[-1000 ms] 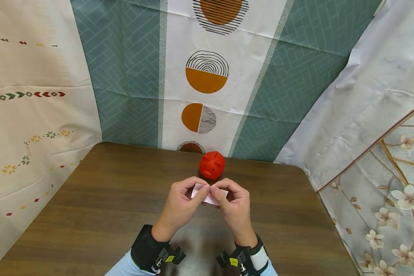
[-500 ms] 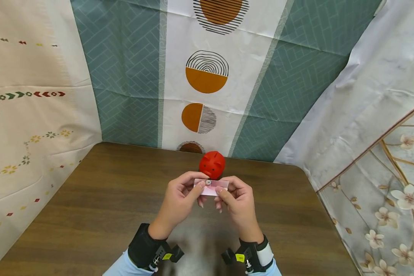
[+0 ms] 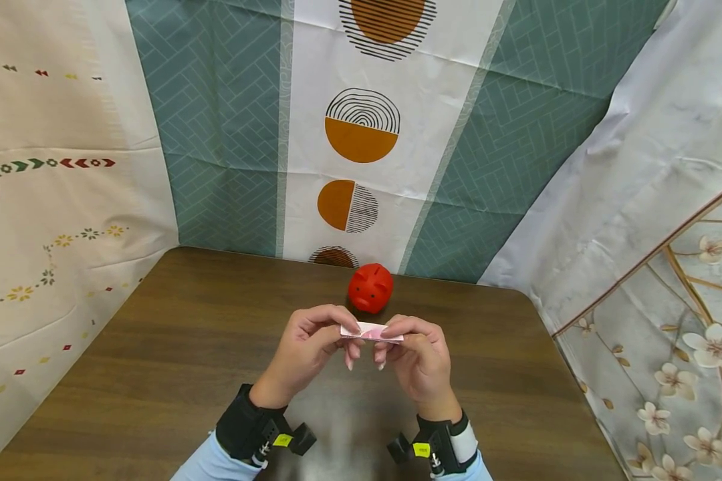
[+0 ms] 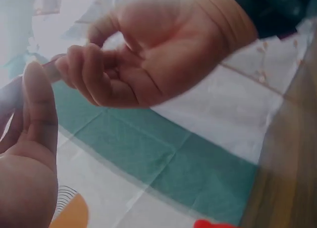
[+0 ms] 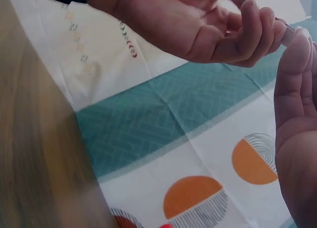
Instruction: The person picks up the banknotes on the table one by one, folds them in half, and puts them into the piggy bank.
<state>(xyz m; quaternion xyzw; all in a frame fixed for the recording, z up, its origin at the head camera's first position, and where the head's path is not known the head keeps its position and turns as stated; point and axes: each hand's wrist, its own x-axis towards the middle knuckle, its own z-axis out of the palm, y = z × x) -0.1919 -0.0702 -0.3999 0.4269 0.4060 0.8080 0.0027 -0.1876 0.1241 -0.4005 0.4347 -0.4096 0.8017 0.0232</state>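
Observation:
Both hands hold a thin folded pink-and-white banknote (image 3: 370, 331) level between them, in front of a red piggy bank (image 3: 370, 288). My left hand (image 3: 305, 351) pinches its left end between thumb and forefinger. At the right end, my right hand (image 3: 422, 354) does the same, its other fingers curled below. The left wrist view shows the banknote's dark edge (image 4: 52, 69) between the fingertips of the two hands. In the right wrist view its edge (image 5: 286, 34) is mostly hidden by fingers. The piggy bank stands upright with a slot on its top.
A brown wooden table (image 3: 216, 321) spreads under the hands. Behind it hangs a green and white cloth (image 3: 228, 133) with orange circles. Patterned cloths (image 3: 66, 200) close in the left side, and a floral white cloth (image 3: 668, 300) the right.
The fingers have shifted from the banknote's middle out to its ends. Its face showed wider half a second ago; now it is a narrower strip. The piggy bank has stayed put.

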